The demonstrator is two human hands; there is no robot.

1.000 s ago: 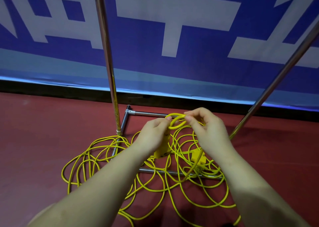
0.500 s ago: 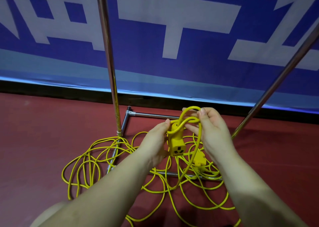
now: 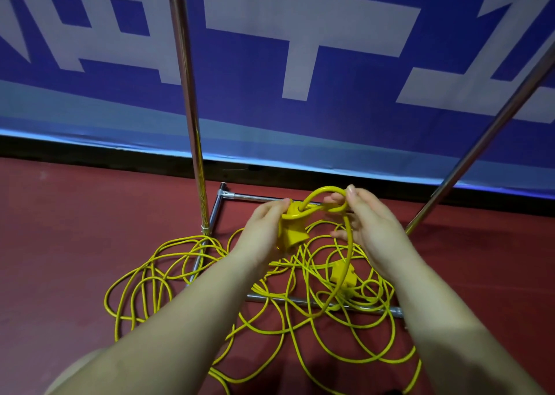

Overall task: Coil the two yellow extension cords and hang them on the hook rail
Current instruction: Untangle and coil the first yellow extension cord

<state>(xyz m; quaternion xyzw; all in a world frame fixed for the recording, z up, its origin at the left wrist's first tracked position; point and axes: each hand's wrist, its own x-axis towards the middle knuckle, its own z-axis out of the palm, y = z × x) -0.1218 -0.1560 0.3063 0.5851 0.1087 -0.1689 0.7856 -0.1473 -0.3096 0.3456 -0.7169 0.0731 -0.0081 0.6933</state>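
Note:
Yellow extension cord (image 3: 168, 262) lies in a loose tangle on the red floor around the base of a metal rack. My left hand (image 3: 264, 229) grips a yellow socket block (image 3: 292, 232) lifted above the pile. Just to its right, my right hand (image 3: 369, 223) pinches a small loop of the cord (image 3: 324, 193) that leaves the block; the cord then drops down to the floor. A second yellow plug block (image 3: 342, 274) rests in the pile below my right hand. No hooks show in this view.
The rack's chrome upright pole (image 3: 189, 100) rises left of my hands, and a slanted pole (image 3: 480, 142) rises at the right. Its floor bars (image 3: 255, 197) frame the pile. A blue and white banner (image 3: 300, 64) covers the wall behind.
The socket block has turned in my left hand, its face now pointing down and away. My right hand has drawn the loop out to the right of the block.

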